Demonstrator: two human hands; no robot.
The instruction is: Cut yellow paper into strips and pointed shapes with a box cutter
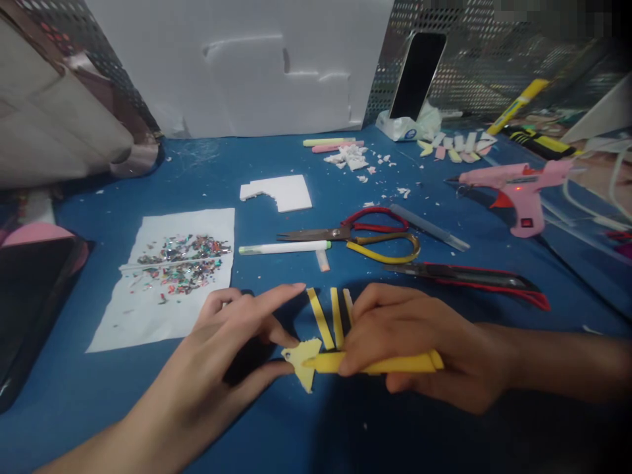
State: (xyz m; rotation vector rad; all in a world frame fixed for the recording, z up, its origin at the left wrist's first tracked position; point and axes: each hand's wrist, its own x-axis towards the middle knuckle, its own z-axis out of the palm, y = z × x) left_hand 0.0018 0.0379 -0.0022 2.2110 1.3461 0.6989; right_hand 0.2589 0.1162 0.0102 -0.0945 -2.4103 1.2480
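My left hand (pixel 237 336) pinches a small pale-yellow cut-out piece (pixel 298 356) between thumb and a finger, its index finger stretched forward. The piece has pointed corners and a small dark spot near its left tip. My right hand (pixel 429 329) is wrapped round a yellow marker (pixel 407 363), whose tip rests on the piece. Just beyond lie narrow yellow strips (pixel 320 319), partly covered by my right hand. A white pen with green ends (pixel 284 248) and scissors with red and yellow handles (pixel 323 234) lie farther away.
A paper sheet (pixel 148 230) with glittery flakes lies left, near a dark tablet-like device (pixel 34 303). A utility knife (pixel 474 275) and a pink glue gun (pixel 523 191) are on the right. White foam (pixel 291 191), scraps (pixel 349 157) and a propped phone (pixel 419 76) stand behind.
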